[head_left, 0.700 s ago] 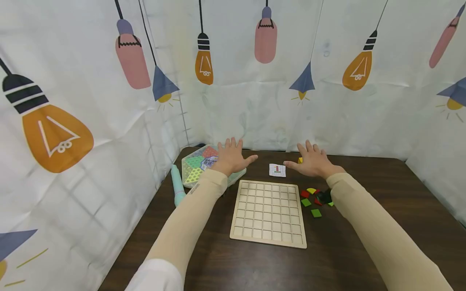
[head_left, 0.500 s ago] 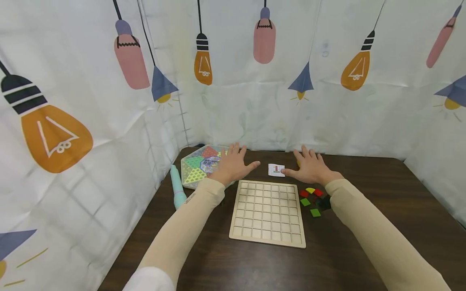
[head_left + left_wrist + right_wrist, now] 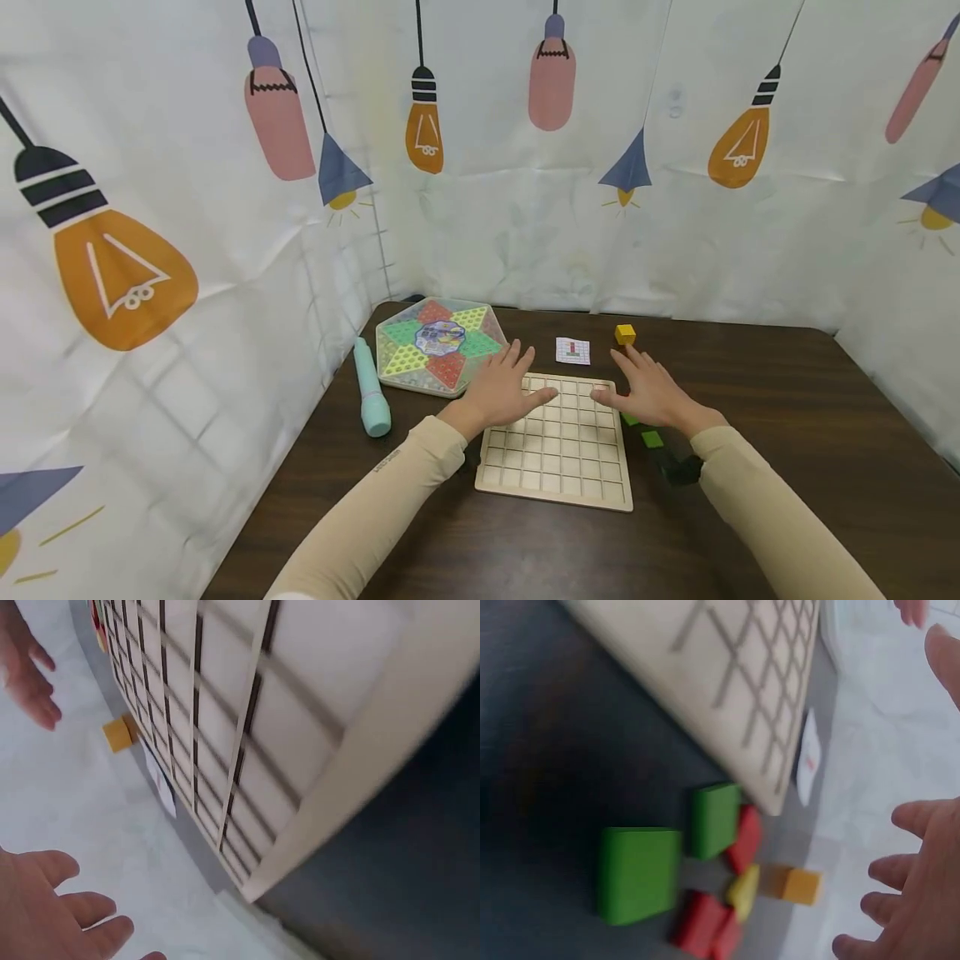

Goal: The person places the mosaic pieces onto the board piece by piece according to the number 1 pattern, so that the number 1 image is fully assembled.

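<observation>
A pale wooden board [image 3: 555, 462] with a grid of square recesses lies on the dark table. My left hand [image 3: 501, 390] hovers by its far left corner, fingers spread and holding nothing. Over the far right corner is my right hand [image 3: 651, 390], likewise spread, with nothing in it. Below the right hand lie small tiles: a big green tile [image 3: 639, 874], a smaller-looking green tile [image 3: 714, 821], several red tiles [image 3: 697, 924] and a yellow rounded piece [image 3: 744, 889]. In the head view the hand hides most of them. A yellow cube [image 3: 625, 334] sits just beyond the right fingertips.
Behind the board lies a small printed grid card [image 3: 573, 351]. A hexagonal Chinese checkers box [image 3: 441, 337] is at the back left, with a mint-coloured tube-shaped object [image 3: 371, 392] beside it. A patterned white curtain [image 3: 517, 233] hangs behind the table.
Both hands have drawn back toward the body, from beyond the board to its far corners. The checkers box and yellow cube are uncovered, while more of the tiles are now hidden.
</observation>
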`<control>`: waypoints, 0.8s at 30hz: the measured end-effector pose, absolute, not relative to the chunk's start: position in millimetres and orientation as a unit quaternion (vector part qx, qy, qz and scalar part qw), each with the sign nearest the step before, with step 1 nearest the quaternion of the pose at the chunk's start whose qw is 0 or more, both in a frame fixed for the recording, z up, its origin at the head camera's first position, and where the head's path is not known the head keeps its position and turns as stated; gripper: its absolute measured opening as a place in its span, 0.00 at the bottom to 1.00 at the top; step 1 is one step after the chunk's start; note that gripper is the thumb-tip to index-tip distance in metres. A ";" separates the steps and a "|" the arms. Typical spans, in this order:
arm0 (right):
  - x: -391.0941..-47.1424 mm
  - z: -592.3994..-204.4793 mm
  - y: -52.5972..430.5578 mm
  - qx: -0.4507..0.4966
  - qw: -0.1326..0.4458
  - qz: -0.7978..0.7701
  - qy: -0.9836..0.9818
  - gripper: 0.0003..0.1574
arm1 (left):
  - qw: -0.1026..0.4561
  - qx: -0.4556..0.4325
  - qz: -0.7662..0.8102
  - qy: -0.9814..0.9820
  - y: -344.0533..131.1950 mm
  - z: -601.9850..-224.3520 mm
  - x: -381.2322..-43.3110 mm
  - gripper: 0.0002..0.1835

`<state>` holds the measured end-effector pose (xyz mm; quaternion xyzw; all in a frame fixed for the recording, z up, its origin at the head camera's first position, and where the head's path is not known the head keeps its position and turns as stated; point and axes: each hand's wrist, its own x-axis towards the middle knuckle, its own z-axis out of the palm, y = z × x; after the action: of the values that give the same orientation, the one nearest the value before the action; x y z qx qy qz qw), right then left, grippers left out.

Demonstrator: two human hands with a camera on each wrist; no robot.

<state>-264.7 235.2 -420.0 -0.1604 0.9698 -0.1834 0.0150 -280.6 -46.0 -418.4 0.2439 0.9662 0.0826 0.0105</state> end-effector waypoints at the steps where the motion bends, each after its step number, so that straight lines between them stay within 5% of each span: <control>1: -262.1 -423.2 237.6 -0.159 0.016 -0.187 0.969 0.60 | 0.011 0.250 0.090 0.964 -44.8 -420.5 -277.1 0.49; 13: -248.8 -447.1 266.0 -0.111 0.005 -0.221 0.969 0.58 | 0.032 0.252 0.104 0.961 -58.1 -450.0 -259.4 0.37; 24: -254.7 -465.4 294.1 -0.058 -0.068 -0.299 0.950 0.30 | 0.086 0.237 0.306 0.918 -84.1 -460.8 -248.7 0.27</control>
<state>-254.7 294.1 -465.4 -0.0577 0.9499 -0.2993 -0.0684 -248.7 -84.1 -460.8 0.2375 0.9179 0.3060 0.0861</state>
